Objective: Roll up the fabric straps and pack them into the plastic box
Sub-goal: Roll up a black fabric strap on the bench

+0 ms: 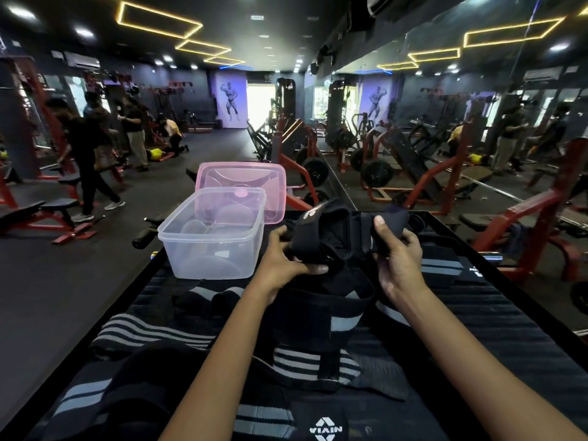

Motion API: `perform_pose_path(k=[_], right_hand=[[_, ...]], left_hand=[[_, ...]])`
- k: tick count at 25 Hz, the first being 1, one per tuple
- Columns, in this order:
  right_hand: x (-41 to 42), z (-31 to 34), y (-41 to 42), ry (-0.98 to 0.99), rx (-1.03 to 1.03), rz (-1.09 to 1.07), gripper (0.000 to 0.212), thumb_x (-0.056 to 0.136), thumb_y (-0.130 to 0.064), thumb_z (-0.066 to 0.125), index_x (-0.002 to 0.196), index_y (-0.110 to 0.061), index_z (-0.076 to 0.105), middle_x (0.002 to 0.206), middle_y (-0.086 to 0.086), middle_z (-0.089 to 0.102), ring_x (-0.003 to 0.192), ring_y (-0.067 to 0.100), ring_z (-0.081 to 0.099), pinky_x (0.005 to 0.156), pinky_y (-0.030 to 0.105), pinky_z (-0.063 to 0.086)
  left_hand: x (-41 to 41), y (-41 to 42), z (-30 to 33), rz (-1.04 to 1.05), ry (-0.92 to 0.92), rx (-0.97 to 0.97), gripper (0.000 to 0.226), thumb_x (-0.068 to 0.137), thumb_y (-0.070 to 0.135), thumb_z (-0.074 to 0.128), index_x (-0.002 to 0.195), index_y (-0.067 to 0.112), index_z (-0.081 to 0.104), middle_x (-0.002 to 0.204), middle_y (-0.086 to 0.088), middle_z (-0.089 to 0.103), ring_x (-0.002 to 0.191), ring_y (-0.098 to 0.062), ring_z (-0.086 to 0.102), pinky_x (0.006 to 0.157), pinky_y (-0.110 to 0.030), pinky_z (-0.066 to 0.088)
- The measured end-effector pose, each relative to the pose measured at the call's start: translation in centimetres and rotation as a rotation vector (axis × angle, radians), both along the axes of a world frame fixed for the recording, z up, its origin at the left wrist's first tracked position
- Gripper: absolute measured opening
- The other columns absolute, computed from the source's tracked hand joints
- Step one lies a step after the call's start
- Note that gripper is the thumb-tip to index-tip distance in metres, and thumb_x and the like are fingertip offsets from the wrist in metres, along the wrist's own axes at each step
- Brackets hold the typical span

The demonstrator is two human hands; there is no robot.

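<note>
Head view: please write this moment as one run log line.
left hand: holds black strap | right hand: holds same strap | clear box: open, empty | pink lid: behind box

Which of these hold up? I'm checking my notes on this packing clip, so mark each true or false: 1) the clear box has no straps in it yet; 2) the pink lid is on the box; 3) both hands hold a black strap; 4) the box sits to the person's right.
1. True: the clear plastic box holds no straps.
2. False: the pink lid lies behind the box, leaving it open.
3. True: the left hand and the right hand both grip the black strap, fingers curled round it.
4. False: the box stands ahead to the left of the hands, on the black table.
</note>
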State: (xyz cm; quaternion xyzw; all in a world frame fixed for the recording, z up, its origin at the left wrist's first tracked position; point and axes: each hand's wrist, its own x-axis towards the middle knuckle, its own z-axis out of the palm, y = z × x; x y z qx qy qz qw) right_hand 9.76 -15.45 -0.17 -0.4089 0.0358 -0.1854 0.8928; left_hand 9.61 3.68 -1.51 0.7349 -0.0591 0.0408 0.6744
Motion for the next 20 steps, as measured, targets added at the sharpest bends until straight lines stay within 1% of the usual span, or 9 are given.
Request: perform_pose_path(k=[3, 4, 6, 8, 11, 13, 15, 17, 20], right_hand=[[0.4, -0.9, -0.1, 0.149, -0.071, -0.080, 0.055, 0.076, -0.019, 0.080, 0.117, -0.001, 0.048, 0.102, 0.013, 0.068, 0.081, 0.018, 0.072, 0.060, 0.029, 0.058], [0.7, -1.3, -0.1, 0.192, -0.086, -0.060, 0.062, 0.074, -0.022, 0.082, 0.120, 0.005, 0.049, 0.106, 0.018, 0.068, 0.083, 0.020, 0.072, 0.057, 0.028, 0.057], [1.2, -1.9, -0.2, 0.250, -0.097, -0.019, 0.070, 0.071, -0.026, 0.084, 0.124, 0.006, 0.052, 0.112, 0.021, 0.067, 0.082, 0.020, 0.073, 0.055, 0.027, 0.057], [1.5, -2.1, -0.4, 0.295, -0.151, 0.021, 0.068, 0.071, -0.028, 0.084, 0.121, 0.006, 0.055, 0.114, 0.019, 0.065, 0.082, 0.020, 0.073, 0.057, 0.028, 0.058], [1.0, -1.5, -0.2, 0.250, -0.280, 0.124, 0.061, 0.075, -0.031, 0.081, 0.117, 0.006, 0.058, 0.116, 0.017, 0.065, 0.098, 0.024, 0.069, 0.065, 0.027, 0.059], [0.4, -1.1, 0.0, 0.272, -0.695, 0.037, 0.082, 0.066, -0.044, 0.083, 0.129, -0.005, 0.050, 0.131, 0.011, 0.052, 0.114, 0.024, 0.058, 0.080, 0.032, 0.058], [-0.3, -0.8, 0.0, 0.140, -1.200, -0.266, 0.063, 0.067, -0.045, 0.082, 0.116, -0.012, 0.057, 0.122, 0.005, 0.048, 0.110, 0.018, 0.052, 0.090, 0.033, 0.051], [-1.4, -0.3, 0.9, -0.007, -1.384, -0.312, 0.036, 0.069, -0.040, 0.082, 0.088, -0.014, 0.065, 0.095, 0.001, 0.060, 0.087, 0.015, 0.059, 0.077, 0.030, 0.051], [-1.8, -0.6, 2.2, 0.126, -1.460, -0.034, 0.032, 0.071, -0.040, 0.081, 0.079, -0.012, 0.068, 0.075, 0.000, 0.066, 0.072, 0.013, 0.062, 0.064, 0.025, 0.050]], left_hand=[[-0.6, -0.6, 0.3, 0.046, -0.293, 0.195, 0.120, 0.061, 0.011, 0.088, 0.148, 0.038, 0.009, 0.143, 0.002, 0.029, 0.122, -0.012, 0.046, 0.099, -0.028, 0.046], [-0.8, -0.8, 0.2, 0.051, -0.398, 0.329, 0.115, 0.065, 0.015, 0.087, 0.147, 0.043, 0.013, 0.148, 0.003, 0.022, 0.128, -0.004, 0.037, 0.104, -0.022, 0.039], [-1.0, -1.1, -0.1, 0.081, -0.514, 0.580, 0.078, 0.072, 0.018, 0.081, 0.138, 0.036, 0.043, 0.152, 0.000, 0.017, 0.127, 0.013, 0.027, 0.104, -0.006, 0.022], [-0.9, -1.2, -0.5, 0.131, -0.500, 0.691, 0.038, 0.080, 0.021, 0.074, 0.115, 0.019, 0.062, 0.149, -0.002, 0.029, 0.129, -0.003, 0.038, 0.102, -0.012, 0.026], [-0.9, -1.5, -0.6, 0.202, -0.448, 0.724, 0.028, 0.083, 0.026, 0.070, 0.106, 0.014, 0.059, 0.136, -0.003, 0.046, 0.124, -0.022, 0.048, 0.101, -0.034, 0.041], [-0.8, -1.7, -0.5, 0.246, -0.432, 0.720, 0.030, 0.083, 0.029, 0.069, 0.109, 0.016, 0.058, 0.130, -0.003, 0.051, 0.118, -0.024, 0.052, 0.097, -0.039, 0.045], [-0.8, -1.8, -0.6, 0.275, -0.410, 0.733, 0.031, 0.083, 0.030, 0.068, 0.110, 0.018, 0.057, 0.126, -0.002, 0.053, 0.113, -0.025, 0.054, 0.093, -0.038, 0.046], [-0.7, -1.8, -0.6, 0.296, -0.396, 0.739, 0.032, 0.083, 0.031, 0.068, 0.111, 0.018, 0.057, 0.124, -0.002, 0.055, 0.111, -0.025, 0.055, 0.090, -0.037, 0.045], [-0.7, -1.9, -0.5, 0.300, -0.405, 0.733, 0.032, 0.083, 0.030, 0.068, 0.110, 0.018, 0.057, 0.124, 0.000, 0.056, 0.111, -0.023, 0.055, 0.089, -0.036, 0.044]])
